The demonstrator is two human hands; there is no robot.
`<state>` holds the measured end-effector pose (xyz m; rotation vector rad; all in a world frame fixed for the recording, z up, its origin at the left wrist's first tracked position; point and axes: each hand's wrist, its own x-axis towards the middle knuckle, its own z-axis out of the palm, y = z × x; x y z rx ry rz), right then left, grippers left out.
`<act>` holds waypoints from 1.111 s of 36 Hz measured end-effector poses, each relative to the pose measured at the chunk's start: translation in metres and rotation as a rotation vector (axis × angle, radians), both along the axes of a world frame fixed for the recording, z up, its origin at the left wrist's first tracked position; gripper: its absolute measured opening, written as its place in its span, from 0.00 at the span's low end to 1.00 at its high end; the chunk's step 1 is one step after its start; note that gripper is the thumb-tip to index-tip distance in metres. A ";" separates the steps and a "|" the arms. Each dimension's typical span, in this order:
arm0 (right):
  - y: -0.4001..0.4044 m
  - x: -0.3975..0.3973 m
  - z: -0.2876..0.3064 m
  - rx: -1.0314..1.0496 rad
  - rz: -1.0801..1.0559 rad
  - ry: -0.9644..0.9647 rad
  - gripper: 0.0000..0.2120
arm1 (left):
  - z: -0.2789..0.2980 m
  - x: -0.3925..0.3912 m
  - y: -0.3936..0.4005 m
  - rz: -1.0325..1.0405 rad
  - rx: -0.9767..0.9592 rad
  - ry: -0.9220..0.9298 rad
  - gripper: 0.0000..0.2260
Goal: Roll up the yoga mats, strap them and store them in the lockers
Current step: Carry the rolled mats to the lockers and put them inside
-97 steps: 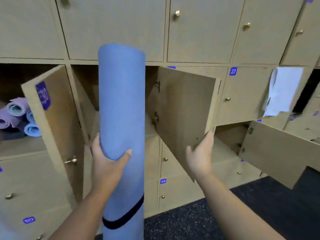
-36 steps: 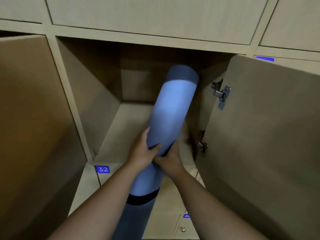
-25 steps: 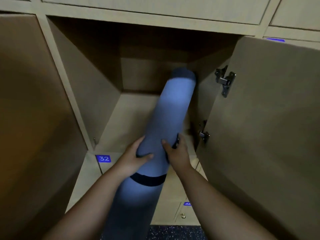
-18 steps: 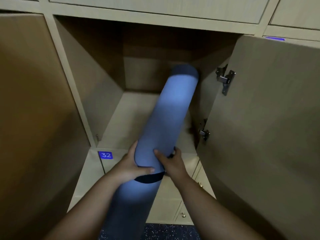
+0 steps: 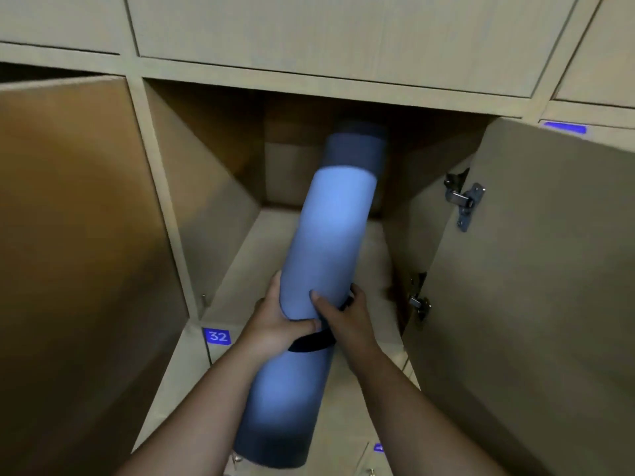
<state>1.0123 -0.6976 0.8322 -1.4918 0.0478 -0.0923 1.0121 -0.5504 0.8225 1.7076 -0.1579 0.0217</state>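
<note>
Your left hand [image 5: 275,324] and right hand [image 5: 347,321], close together, grip the rolled blue mat [image 5: 326,255], far end inside the open locker [image 5: 220,187], nearer its right wall.

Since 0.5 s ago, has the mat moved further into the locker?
Cannot tell. The rolled mat is only partly inside the open locker, its far end about as deep as before; the camera shifted too.
</note>
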 end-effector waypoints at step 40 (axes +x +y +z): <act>-0.009 0.184 0.030 -0.132 -0.074 -0.129 0.27 | 0.049 0.196 0.003 0.006 0.365 -0.140 0.51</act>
